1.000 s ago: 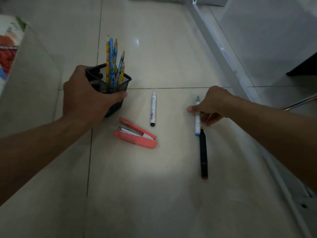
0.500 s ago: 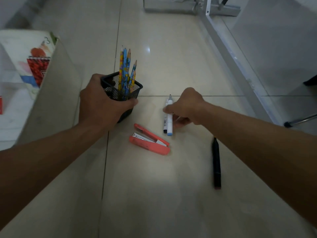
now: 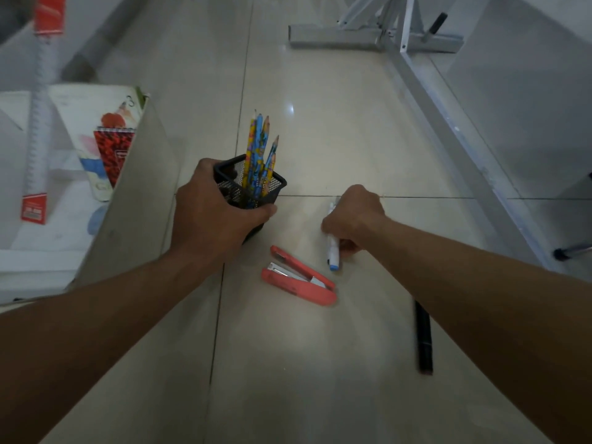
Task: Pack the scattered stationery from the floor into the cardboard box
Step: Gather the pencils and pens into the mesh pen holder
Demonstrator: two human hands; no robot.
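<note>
Left hand (image 3: 208, 216) fingers grip one mesh holder (image 3: 275, 188) of about five pencils (image 3: 256, 149). Right hand (image 3: 355, 216) fingers grip one white marker (image 3: 333, 254). One stapler (image 3: 298, 280) and one black marker (image 3: 423, 341) lie on the floor (image 3: 288, 379) near one box (image 3: 137, 203).

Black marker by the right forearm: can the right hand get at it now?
Probably, though not freely. The black marker lies alone on the floor, but the right hand sits beyond it, fingers curled round a blue-capped pen.

The left hand (image 3: 211, 216) hides the pencil holder (image 3: 270, 187)'s near side, the right hand (image 3: 355, 216) most of the white marker (image 3: 333, 257); the cardboard box (image 3: 137, 203) runs off frame left.
</note>
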